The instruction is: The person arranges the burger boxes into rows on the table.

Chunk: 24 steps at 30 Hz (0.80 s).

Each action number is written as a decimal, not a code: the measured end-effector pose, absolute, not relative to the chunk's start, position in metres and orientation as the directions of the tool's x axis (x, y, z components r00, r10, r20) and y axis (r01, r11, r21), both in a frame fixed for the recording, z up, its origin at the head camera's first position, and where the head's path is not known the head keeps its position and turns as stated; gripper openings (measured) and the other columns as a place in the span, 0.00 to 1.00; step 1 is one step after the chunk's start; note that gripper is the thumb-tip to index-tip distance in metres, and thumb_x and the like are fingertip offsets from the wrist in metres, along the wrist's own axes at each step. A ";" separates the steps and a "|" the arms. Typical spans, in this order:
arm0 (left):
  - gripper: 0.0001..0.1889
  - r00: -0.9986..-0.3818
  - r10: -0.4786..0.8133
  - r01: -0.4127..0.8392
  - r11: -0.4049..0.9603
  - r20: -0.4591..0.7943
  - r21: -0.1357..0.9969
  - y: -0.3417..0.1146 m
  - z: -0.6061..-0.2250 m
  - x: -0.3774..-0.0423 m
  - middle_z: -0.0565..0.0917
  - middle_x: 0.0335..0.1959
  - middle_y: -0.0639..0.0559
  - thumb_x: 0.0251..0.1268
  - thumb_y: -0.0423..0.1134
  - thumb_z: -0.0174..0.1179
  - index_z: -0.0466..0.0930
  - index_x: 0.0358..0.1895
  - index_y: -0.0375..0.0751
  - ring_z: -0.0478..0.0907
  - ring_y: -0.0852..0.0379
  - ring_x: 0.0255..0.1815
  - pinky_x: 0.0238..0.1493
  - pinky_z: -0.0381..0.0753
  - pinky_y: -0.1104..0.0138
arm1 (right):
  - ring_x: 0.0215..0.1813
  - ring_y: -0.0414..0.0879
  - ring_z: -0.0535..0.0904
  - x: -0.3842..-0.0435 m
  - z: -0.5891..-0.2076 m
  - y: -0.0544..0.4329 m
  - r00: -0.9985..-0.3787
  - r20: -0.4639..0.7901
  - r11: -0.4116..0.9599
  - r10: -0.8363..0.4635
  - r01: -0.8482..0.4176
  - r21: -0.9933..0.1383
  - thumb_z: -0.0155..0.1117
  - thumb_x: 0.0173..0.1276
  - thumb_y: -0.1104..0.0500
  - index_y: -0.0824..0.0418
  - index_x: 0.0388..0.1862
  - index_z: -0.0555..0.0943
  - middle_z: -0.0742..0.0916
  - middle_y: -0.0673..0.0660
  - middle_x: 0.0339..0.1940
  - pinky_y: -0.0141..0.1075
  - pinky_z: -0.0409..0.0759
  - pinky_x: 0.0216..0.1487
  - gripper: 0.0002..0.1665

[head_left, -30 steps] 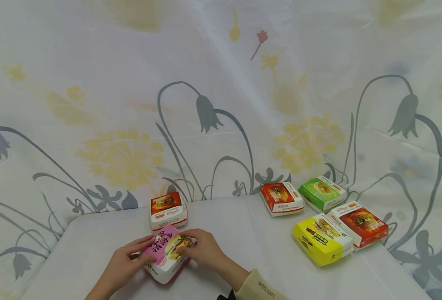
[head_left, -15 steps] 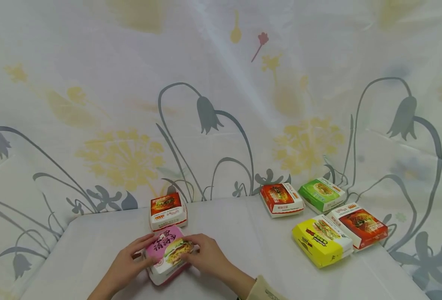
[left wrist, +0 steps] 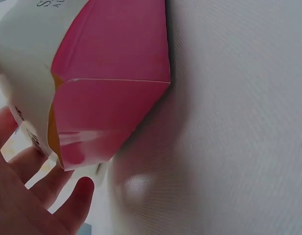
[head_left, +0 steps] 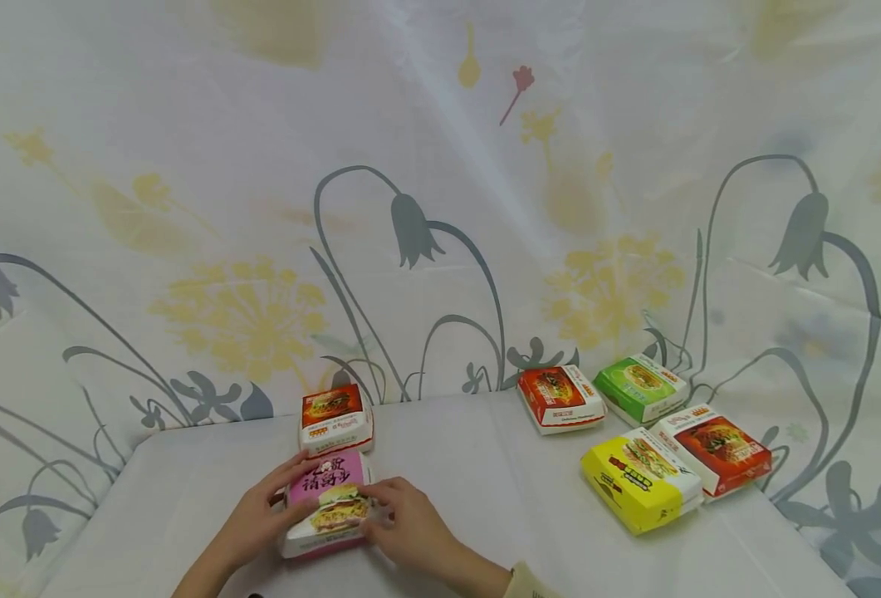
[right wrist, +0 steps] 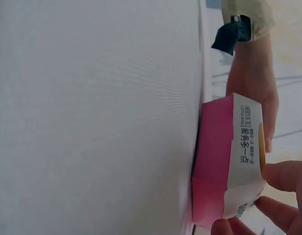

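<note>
A pink-and-white burger box (head_left: pixel 339 502) with a burger picture on its lid sits closed on the white table, in the head view's lower left-middle. My left hand (head_left: pixel 256 519) holds its left side, thumb over the lid and index finger at the far left corner. At the right edge, my right hand (head_left: pixel 416 527) grips it between thumb and fingers. In the left wrist view the box's deep pink base (left wrist: pixel 111 58) shows above the spread lower fingers. Printed text on the box's white side (right wrist: pixel 246 142) faces the right wrist camera. A red-and-white burger box (head_left: pixel 334 422) stands right behind the pink one.
To the right is a group of burger boxes: a red one (head_left: pixel 562 397), a green one (head_left: pixel 640 387), a yellow one (head_left: pixel 638 480) and another red-and-white one (head_left: pixel 717 448). Behind the table (head_left: pixel 477 465) hangs a flower-printed curtain (head_left: pixel 440 208).
The pink burger box has turned anticlockwise between both hands and now sits squarer to the red-and-white box behind it. The right hand has come slightly toward the camera. Other boxes stay put.
</note>
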State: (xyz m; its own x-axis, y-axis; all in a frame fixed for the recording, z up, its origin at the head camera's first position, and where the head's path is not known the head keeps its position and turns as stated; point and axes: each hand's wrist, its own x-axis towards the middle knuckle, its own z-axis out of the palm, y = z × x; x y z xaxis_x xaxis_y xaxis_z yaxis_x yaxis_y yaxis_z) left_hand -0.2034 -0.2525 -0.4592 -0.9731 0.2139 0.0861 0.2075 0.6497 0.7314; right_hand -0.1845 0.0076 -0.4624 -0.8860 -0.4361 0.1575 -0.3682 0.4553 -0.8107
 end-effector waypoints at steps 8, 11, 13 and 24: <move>0.28 -0.952 0.256 0.292 0.606 0.166 0.740 -0.257 -0.463 -0.205 0.62 0.76 0.43 0.66 0.48 0.65 0.76 0.68 0.45 0.58 0.33 0.74 0.61 0.72 0.42 | 0.56 0.46 0.78 -0.187 -0.461 0.002 -0.899 0.184 0.480 -0.398 -0.375 -0.793 0.68 0.67 0.51 0.54 0.62 0.82 0.81 0.55 0.58 0.39 0.79 0.52 0.25; 0.27 -0.947 0.269 0.307 0.598 0.176 0.740 -0.258 -0.463 -0.206 0.62 0.76 0.42 0.66 0.47 0.65 0.76 0.67 0.45 0.58 0.32 0.74 0.61 0.72 0.41 | 0.65 0.55 0.74 -0.189 -0.464 -0.003 -0.900 0.211 0.477 -0.382 -0.387 -0.789 0.66 0.69 0.50 0.56 0.64 0.80 0.78 0.60 0.65 0.49 0.75 0.61 0.26; 0.27 -0.945 0.273 0.312 0.597 0.179 0.739 -0.258 -0.463 -0.206 0.62 0.77 0.42 0.66 0.47 0.64 0.76 0.67 0.45 0.58 0.31 0.74 0.61 0.71 0.40 | 0.68 0.59 0.71 -0.190 -0.466 -0.005 -0.897 0.229 0.472 -0.378 -0.399 -0.786 0.65 0.70 0.49 0.57 0.66 0.78 0.76 0.63 0.68 0.55 0.71 0.65 0.28; 0.24 -0.925 0.243 0.379 0.643 0.292 0.666 -0.255 -0.466 -0.204 0.68 0.73 0.44 0.64 0.46 0.67 0.81 0.63 0.46 0.66 0.36 0.70 0.57 0.76 0.45 | 0.67 0.60 0.72 -0.193 -0.470 -0.010 -0.907 0.192 0.437 -0.375 -0.355 -0.826 0.66 0.70 0.47 0.59 0.66 0.78 0.75 0.65 0.69 0.42 0.81 0.55 0.29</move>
